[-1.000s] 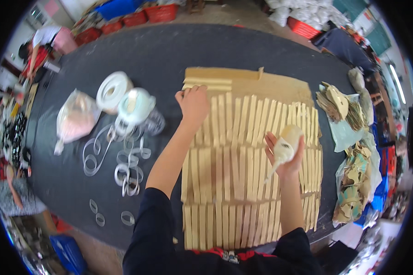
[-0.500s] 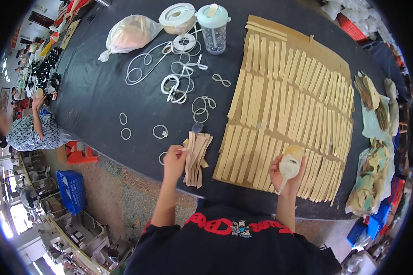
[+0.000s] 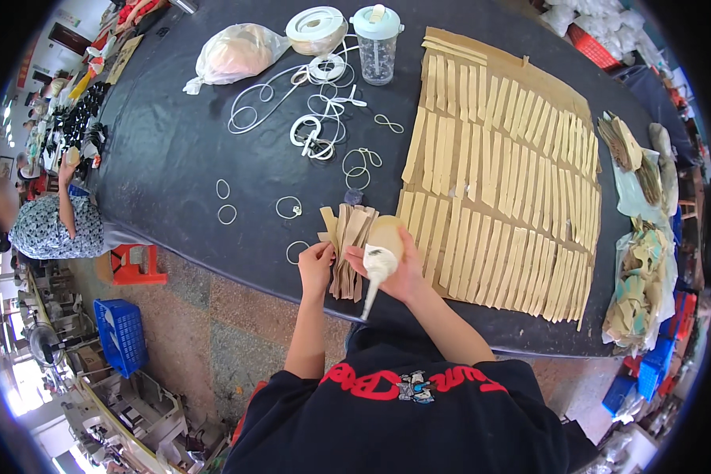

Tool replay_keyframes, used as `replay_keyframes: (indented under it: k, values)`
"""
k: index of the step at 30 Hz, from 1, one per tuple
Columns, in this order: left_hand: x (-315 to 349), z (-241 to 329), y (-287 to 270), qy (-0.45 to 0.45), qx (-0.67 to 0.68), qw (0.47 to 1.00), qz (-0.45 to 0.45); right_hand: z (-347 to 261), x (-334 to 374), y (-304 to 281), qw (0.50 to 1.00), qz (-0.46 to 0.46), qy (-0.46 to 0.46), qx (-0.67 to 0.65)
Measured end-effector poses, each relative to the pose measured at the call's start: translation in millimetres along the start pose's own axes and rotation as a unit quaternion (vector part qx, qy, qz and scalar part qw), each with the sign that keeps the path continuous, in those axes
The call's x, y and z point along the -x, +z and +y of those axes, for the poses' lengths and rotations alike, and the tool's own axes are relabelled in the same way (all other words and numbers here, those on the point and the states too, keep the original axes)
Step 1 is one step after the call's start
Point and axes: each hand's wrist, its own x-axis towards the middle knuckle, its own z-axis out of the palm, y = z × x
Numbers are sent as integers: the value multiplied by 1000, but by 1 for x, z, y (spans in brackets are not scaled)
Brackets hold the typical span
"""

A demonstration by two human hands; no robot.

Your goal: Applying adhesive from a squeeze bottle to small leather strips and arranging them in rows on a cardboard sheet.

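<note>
My right hand (image 3: 407, 272) is wrapped round a squeeze bottle (image 3: 384, 236) with a yellowish body and a white, crusted tapering nozzle, which points down toward me. It hangs over the right side of a fanned bundle of brown strips (image 3: 353, 227) near the table's front edge. My left hand (image 3: 315, 267) is at the bundle's left side, thumb and fingers pinched together at its edge; what lies between the fingertips is too small to make out. To the right, a cardboard sheet (image 3: 482, 46) carries rows of pale tan strips (image 3: 494, 213), laid side by side.
Several elastic loops (image 3: 289, 207) lie left of the bundle. Farther off are white cords (image 3: 249, 118), a roll of white tape (image 3: 316, 28), a lidded clear cup (image 3: 377, 59) and a knotted plastic bag (image 3: 241, 54). Bagged scraps (image 3: 632, 292) line the right edge. A co-worker (image 3: 47, 217) is at far left.
My right hand has carried the squeeze bottle left, from over the cardboard sheet to beside the brown bundle. My left hand stays at the bundle. The view has shifted slightly.
</note>
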Motion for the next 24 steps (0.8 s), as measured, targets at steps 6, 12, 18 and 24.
replay_keyframes:
  k: [6, 12, 18, 24]
  values:
    - [3, 24, 19, 76, -201, 973, 81, 4, -25, 2, 1000, -15, -16, 10]
    - [3, 17, 12, 19, -92, 995, 39, 3, -42, -7, 996, 23, -40, 75]
    - [-6, 11, 2, 13, -33, 999, -21, 3, -40, -15, 997, 48, -41, 42]
    - [-4, 18, -1, 23, -66, 997, -36, 5, -37, -5, 995, 68, -56, 48]
